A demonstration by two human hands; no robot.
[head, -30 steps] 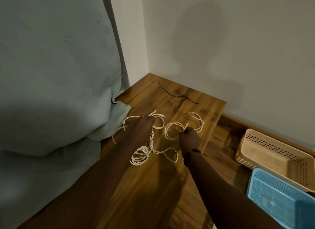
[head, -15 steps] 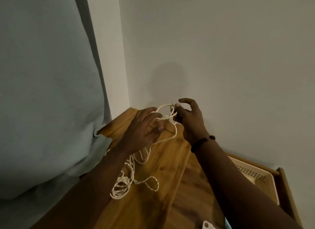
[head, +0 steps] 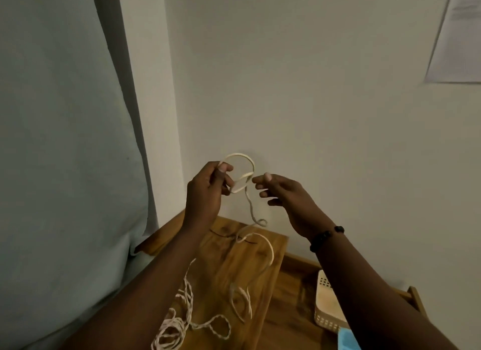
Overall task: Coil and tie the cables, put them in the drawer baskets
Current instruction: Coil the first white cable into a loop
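The left hand [head: 205, 190] pinches a loop of white cable [head: 240, 172]. The right hand [head: 283, 196] hovers beside it, fingers relaxed (holding nothing); slack trails onto the wooden top [head: 226, 271].

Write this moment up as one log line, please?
step: coiling | left hand: holds first loop of white cable | right hand: open beside loop | cable tail: on wooden top | beige basket: no cable visible

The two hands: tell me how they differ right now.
The left hand grips the white cable, holding a loop up; the right hand holds nothing, its fingers loosely spread beside the loop. The right wrist wears a dark bead bracelet; the left wrist is bare. Both are raised above the wooden tabletop.
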